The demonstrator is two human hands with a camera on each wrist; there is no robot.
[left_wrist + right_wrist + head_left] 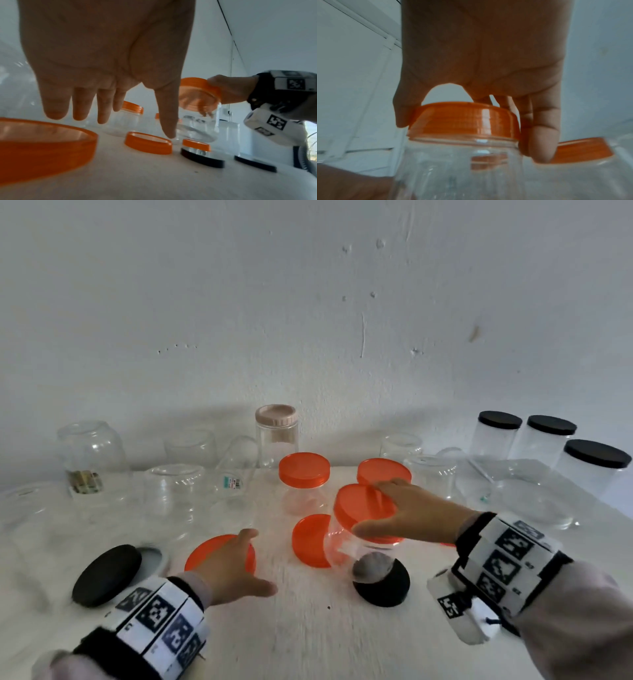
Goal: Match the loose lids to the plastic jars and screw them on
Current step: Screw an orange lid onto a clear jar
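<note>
My right hand (368, 508) grips the orange lid (363, 510) of a clear plastic jar (352, 549) from above, thumb on one side and fingers on the other. The jar hangs tilted just over a black lid (387, 590). In the right wrist view the right hand (471, 135) clasps the orange lid (464, 119) seated on the jar (462, 169). My left hand (262, 559) hovers open, fingers spread, over a loose orange lid (212, 553). That lid (44, 146) lies hollow side up under the left hand (143, 121). A second loose orange lid (308, 539) lies between my hands.
Two orange-capped jars (304, 474) (383, 470) stand behind. A beige-lidded jar (276, 426) is at the wall. Several open clear jars (174, 491) crowd the left and right back. Three black-lidded jars (548, 440) stand far right. Another black lid (106, 575) lies front left.
</note>
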